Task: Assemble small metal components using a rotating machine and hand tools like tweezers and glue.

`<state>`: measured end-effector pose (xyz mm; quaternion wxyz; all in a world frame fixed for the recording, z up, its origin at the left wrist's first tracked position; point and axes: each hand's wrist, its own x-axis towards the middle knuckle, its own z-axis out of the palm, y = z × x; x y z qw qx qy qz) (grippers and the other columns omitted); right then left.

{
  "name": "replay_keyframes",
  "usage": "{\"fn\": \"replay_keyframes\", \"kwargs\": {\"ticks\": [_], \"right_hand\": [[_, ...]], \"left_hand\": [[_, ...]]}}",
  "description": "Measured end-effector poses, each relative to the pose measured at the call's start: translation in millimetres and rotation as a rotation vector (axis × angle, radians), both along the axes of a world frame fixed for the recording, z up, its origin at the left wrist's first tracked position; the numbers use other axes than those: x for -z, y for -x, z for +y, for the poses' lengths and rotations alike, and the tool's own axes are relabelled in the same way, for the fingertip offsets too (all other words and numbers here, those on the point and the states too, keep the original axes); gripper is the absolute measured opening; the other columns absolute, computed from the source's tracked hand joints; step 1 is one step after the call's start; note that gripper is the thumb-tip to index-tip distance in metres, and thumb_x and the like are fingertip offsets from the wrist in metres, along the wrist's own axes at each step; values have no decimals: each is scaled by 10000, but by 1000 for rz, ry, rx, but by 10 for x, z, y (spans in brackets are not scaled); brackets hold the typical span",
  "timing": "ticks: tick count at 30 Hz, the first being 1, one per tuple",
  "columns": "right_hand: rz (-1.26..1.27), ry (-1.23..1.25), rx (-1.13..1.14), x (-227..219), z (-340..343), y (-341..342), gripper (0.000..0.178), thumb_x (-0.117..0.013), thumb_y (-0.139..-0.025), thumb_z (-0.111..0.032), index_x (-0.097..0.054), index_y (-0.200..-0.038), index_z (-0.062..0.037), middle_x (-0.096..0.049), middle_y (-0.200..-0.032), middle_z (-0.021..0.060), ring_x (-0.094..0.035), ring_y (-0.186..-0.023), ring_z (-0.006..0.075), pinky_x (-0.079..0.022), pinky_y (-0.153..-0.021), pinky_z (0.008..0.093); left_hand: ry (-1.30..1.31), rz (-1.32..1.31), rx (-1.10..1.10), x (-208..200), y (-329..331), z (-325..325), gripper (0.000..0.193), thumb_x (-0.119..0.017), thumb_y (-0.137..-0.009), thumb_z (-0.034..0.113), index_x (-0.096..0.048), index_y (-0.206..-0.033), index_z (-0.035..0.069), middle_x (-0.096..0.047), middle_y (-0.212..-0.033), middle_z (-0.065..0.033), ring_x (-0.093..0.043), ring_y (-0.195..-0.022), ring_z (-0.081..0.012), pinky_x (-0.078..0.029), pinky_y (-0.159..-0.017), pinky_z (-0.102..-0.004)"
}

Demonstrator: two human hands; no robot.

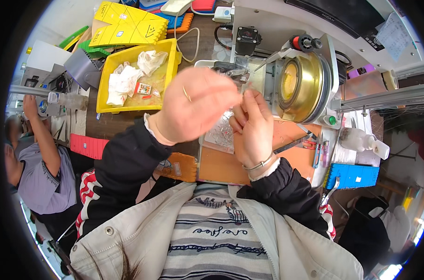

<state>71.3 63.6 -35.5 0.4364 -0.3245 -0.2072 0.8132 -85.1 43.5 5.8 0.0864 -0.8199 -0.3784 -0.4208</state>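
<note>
My left hand [193, 105], blurred, is raised in front of the machine with its fingers drawn together and pointing right. A thin gold-coloured curved piece [186, 94] shows on it. My right hand [256, 130], a bracelet at its wrist, meets the left at the fingertips in a pinch. Whatever lies between the fingertips is too small and blurred to name. Below and partly behind the hands is a shallow tray [220, 135] of small thin bits on an orange work mat [293, 161]. Just beyond my right hand stands a machine with a brass-coloured round wheel [310, 84].
A yellow bin [106, 70] with white crumpled cloths stands at the back left, yellow notched boards [128, 28] behind it. Pliers and other tools [318, 149], a plastic bottle [361, 140] and a blue notched board [354, 176] lie right. Another person [46, 172] sits at left.
</note>
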Motion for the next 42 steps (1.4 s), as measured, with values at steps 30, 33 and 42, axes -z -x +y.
{"fn": "replay_keyframes", "kwargs": {"ticks": [30,33,42], "right_hand": [[98,-19,-188,-123,-37,-322,90,-572,-1010,-163,-554,-941,-109,-403,-678,-75,-312,-551,31,-260,-500,211],[67,-51,-286,-74,-80,-446,124,-581,-1008,-173,-545,-917,-97,-409,-682,-70,-310,-555,34,-257,-502,214],[-1003,-860,-350,-115,-185,-985,167,-620,-939,-65,-641,-1104,-52,-649,-856,43,-634,-748,165,-500,-667,261]], "left_hand": [[-57,-101,-233,156,-214,4,341,-748,-683,23,-759,-1015,102,-670,-1165,-79,-618,-1070,-303,-520,-857,-411],[-18,-90,-291,172,-260,67,308,-740,-708,17,-763,-998,117,-685,-1184,-47,-573,-1184,-316,-478,-936,-420],[-10,-254,0,264,-143,35,130,-690,-795,-31,-681,-905,39,-746,-926,-78,-663,-1074,-327,-498,-843,-392]]}}
